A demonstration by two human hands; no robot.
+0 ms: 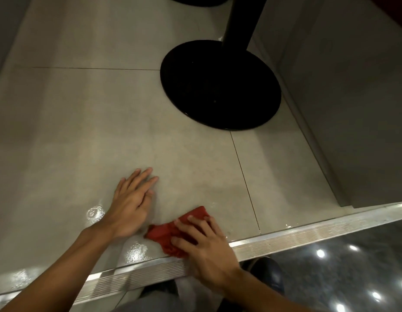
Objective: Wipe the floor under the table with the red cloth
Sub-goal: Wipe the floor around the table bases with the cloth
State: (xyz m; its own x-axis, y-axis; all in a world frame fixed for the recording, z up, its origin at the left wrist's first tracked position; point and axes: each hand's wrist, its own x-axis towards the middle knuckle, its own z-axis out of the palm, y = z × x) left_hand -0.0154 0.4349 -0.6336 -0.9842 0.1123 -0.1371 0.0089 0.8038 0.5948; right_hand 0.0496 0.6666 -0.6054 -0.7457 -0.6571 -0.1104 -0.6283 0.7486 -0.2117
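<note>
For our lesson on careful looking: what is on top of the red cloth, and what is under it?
The right hand presses on the cloth, fingers spread. Under it is the tiled floor; that patch is covered, so its state cannot be seen.

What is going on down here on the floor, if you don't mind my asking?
A person is wiping the floor with a red cloth, pressed down under the right hand near the metal step edge. The left hand lies flat on the floor beside it, fingers straight. The black table base stands further ahead, apart from both hands.
</note>
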